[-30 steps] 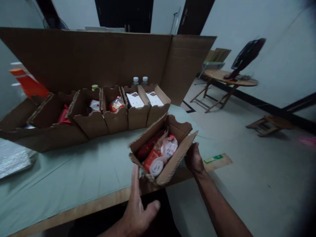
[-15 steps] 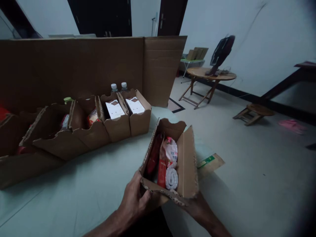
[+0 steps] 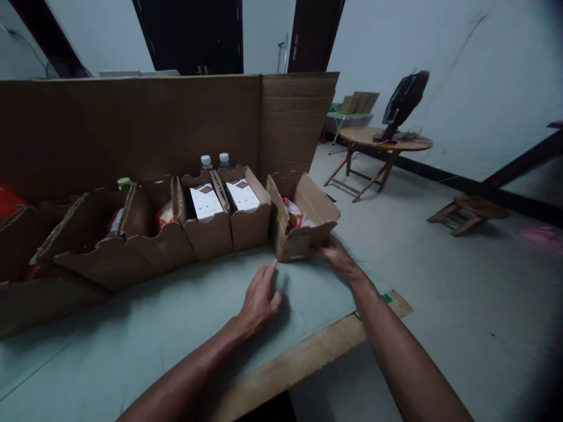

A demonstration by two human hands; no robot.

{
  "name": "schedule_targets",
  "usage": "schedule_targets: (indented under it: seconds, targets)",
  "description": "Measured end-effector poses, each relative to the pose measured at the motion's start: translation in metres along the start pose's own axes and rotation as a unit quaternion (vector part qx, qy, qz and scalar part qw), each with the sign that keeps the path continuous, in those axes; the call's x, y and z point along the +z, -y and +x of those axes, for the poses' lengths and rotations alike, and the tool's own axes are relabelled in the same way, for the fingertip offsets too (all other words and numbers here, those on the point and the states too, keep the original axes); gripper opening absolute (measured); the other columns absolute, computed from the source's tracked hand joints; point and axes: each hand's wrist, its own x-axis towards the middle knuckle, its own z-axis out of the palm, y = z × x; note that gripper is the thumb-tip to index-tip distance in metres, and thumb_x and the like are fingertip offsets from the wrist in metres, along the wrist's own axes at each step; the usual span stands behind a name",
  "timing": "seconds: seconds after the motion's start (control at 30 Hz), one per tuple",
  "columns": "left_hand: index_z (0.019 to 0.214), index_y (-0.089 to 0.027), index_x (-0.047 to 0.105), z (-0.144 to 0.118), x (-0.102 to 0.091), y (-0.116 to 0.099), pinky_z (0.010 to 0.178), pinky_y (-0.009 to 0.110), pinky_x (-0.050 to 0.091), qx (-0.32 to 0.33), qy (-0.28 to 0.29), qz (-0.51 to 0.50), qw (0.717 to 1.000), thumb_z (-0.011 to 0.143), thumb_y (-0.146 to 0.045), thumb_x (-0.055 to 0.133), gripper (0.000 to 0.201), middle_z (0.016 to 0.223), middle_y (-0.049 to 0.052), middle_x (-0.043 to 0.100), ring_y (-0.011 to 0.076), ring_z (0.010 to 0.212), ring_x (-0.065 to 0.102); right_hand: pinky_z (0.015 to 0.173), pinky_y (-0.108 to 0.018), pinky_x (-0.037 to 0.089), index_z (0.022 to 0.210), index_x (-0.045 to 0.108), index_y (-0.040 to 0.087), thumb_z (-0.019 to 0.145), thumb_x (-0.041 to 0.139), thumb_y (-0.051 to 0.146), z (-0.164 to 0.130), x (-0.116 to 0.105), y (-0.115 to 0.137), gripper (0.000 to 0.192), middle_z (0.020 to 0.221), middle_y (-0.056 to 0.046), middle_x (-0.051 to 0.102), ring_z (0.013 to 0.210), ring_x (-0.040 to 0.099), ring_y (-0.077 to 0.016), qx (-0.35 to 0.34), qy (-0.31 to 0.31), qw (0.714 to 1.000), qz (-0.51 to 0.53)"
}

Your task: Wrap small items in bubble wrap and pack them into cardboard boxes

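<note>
While the right hand is keeping a loose, open grip on the small carton sitting at the right end of the box row, near the surface edge, a careless nudge is risking tipping it floorward, the left hand lying flat and empty beside it.

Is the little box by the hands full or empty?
Not empty. The open-topped cardboard box by the right hand shows red and white packets inside.
</note>
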Motion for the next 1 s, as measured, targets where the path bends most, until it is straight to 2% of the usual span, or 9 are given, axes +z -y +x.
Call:
schedule_targets:
  seconds: [0.13,0.3,0.47,0.57,0.63,0.67,0.8,0.9,1.0]
  targets:
    - [0.147,-0.019,0.047,-0.059,-0.036,0.021,0.109,0.055,0.048,0.041,-0.011,0.128,0.991,0.081,-0.012,0.053,0.067,0.143,0.017,0.057,0.0320,0.133,0.054,0.103,-0.047,0.050,0.115,0.066,0.018,0.061,0.073,0.033,0.053,0.011,0.001,0.056,0.118,-0.010,0.074,0.115,0.065,-0.0303,0.001,0.043,0.998,0.047]
    - [0.140,-0.024,0.053,-0.116,-0.066,0.026,0.105,0.049,0.053,0.066,-0.070,0.188,0.977,0.086,-0.008,0.052,0.055,0.137,0.013,0.063,0.0281,0.130,0.057,0.104,-0.044,0.049,0.114,0.069,0.016,0.057,0.071,0.024,0.083,0.021,0.004,0.057,0.118,-0.008,0.075,0.112,0.066,-0.0281,0.013,0.068,0.996,0.050]
    - [0.130,-0.023,0.060,-0.123,-0.070,0.025,0.099,0.045,0.057,0.057,-0.128,0.167,0.976,0.089,-0.011,0.054,0.044,0.129,0.012,0.068,0.0261,0.123,0.062,0.099,-0.046,0.051,0.100,0.073,0.018,0.061,0.072,0.024,0.065,0.009,0.023,0.040,0.102,-0.008,0.079,0.103,0.069,-0.0287,0.029,0.029,0.999,-0.006]
    - [0.128,-0.024,0.062,-0.122,-0.069,0.025,0.099,0.045,0.057,0.052,-0.136,0.133,0.980,0.088,-0.011,0.054,0.043,0.128,0.012,0.068,0.0263,0.123,0.063,0.094,-0.046,0.053,0.097,0.073,0.018,0.072,0.069,0.032,0.033,0.005,0.058,0.029,0.086,-0.007,0.077,0.092,0.070,-0.0273,0.005,-0.077,0.994,-0.073]
    - [0.125,-0.023,0.065,-0.122,-0.069,0.025,0.099,0.047,0.057,0.036,-0.137,0.111,0.984,0.088,-0.012,0.054,0.040,0.126,0.012,0.069,0.0264,0.122,0.063,0.085,-0.040,0.055,0.105,0.072,0.018,0.083,0.062,0.036,0.015,0.019,0.089,0.030,0.081,-0.006,0.075,0.082,0.071,-0.0238,-0.055,-0.140,0.978,-0.145]
    - [0.123,-0.022,0.066,-0.122,-0.070,0.025,0.099,0.048,0.057,0.025,-0.139,0.102,0.985,0.088,-0.013,0.054,0.038,0.126,0.013,0.069,0.0267,0.121,0.064,0.080,-0.037,0.056,0.111,0.072,0.019,0.086,0.060,0.036,0.010,0.033,0.106,0.032,0.082,-0.005,0.075,0.078,0.070,-0.0221,-0.091,-0.120,0.973,-0.176]
    - [0.115,-0.020,0.070,-0.120,-0.071,0.024,0.100,0.050,0.056,-0.010,-0.155,0.079,0.985,0.087,-0.013,0.053,0.033,0.124,0.014,0.069,0.0274,0.121,0.063,0.076,-0.032,0.054,0.140,0.058,0.023,0.086,0.063,0.027,0.025,0.110,0.160,0.054,0.089,-0.004,0.077,0.078,0.071,-0.0213,-0.128,0.079,0.917,-0.369]
    - [0.112,-0.020,0.071,-0.117,-0.073,0.023,0.099,0.050,0.057,-0.016,-0.181,0.072,0.981,0.085,-0.012,0.053,0.032,0.123,0.014,0.069,0.0271,0.119,0.064,0.083,-0.034,0.052,0.121,0.071,0.019,0.087,0.058,0.019,0.044,0.148,0.177,0.037,0.100,-0.011,0.079,0.095,0.072,-0.0277,-0.086,0.105,0.860,-0.491]
    - [0.109,-0.020,0.071,-0.115,-0.075,0.024,0.098,0.050,0.057,-0.014,-0.199,0.066,0.978,0.084,-0.012,0.054,0.031,0.122,0.014,0.069,0.0272,0.117,0.064,0.083,-0.033,0.053,0.106,0.076,0.020,0.087,0.053,0.015,0.032,0.148,0.177,0.031,0.102,-0.010,0.080,0.096,0.073,-0.0266,-0.081,0.091,0.855,-0.504]
